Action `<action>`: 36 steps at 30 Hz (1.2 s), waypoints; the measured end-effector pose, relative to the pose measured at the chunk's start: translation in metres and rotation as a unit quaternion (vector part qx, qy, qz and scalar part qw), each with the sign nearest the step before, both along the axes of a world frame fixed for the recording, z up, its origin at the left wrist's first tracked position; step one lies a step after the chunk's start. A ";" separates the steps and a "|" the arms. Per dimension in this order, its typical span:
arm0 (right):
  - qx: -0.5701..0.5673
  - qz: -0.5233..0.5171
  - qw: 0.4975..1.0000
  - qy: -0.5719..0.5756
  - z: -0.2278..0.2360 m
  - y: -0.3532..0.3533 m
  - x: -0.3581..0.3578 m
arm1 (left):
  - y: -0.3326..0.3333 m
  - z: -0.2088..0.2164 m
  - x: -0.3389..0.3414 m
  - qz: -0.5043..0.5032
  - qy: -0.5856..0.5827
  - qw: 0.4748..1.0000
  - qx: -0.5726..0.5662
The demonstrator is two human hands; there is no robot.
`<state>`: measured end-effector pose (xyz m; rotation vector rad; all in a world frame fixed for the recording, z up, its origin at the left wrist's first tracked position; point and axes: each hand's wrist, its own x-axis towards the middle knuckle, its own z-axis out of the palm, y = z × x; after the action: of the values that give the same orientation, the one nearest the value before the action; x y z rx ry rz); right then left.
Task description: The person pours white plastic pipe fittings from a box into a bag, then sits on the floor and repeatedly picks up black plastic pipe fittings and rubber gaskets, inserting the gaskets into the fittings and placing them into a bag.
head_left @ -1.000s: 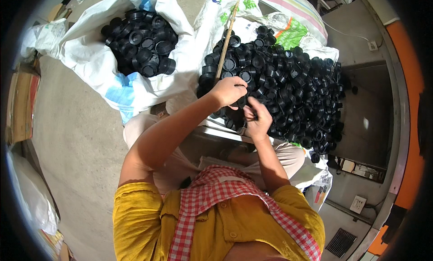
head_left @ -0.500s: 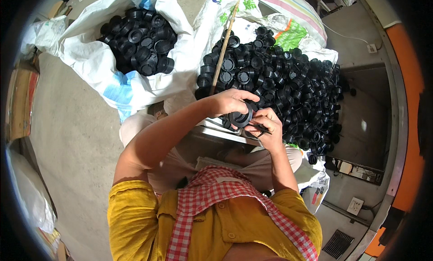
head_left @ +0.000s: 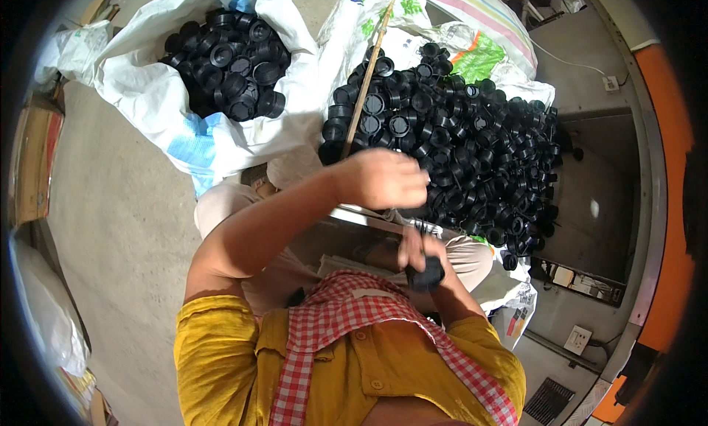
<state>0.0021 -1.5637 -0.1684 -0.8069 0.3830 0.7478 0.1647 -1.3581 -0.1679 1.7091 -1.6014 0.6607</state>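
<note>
My right hand [head_left: 418, 248], blurred by motion, is low over my lap with its fingers closed at a round black plastic cap [head_left: 426, 274]. A thin dark piece [head_left: 422, 226] sticks up beside these fingers; its kind is too smeared to tell. Higher up and to the left, my left hand [head_left: 383, 180] is raised at the near edge of a big heap of black plastic caps [head_left: 472, 142]. Its fingers look curled but are smeared, and nothing shows in them. The two hands are apart.
At the far left stands a white woven sack [head_left: 136, 79] of larger black caps [head_left: 232, 65]. A wooden stick [head_left: 366, 83] leans across the heap's left side. Printed plastic sacking [head_left: 483, 57] lies behind it. Cartons [head_left: 35, 161] line the left edge; a socket [head_left: 577, 339] is at the right.
My hands have come apart. The right has dropped toward my lap with a black cap at its fingers; the left no longer touches a cap and its fingers have curled.
</note>
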 end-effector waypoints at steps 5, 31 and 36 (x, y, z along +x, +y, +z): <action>0.067 0.027 0.976 -0.205 0.006 0.000 -0.018 | 0.043 0.031 0.038 0.230 0.387 0.860 -0.242; -0.711 -0.209 0.603 -0.294 -0.162 -0.035 0.124 | 0.043 0.038 0.044 0.527 0.158 0.809 0.207; -0.826 0.005 0.535 -0.177 -0.169 -0.047 0.135 | 0.069 0.016 0.055 0.620 0.084 0.777 0.068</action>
<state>0.1373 -1.6104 -0.3377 -2.7316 0.6806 -0.0686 0.2193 -1.2891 -0.1523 2.7480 -0.1740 0.9229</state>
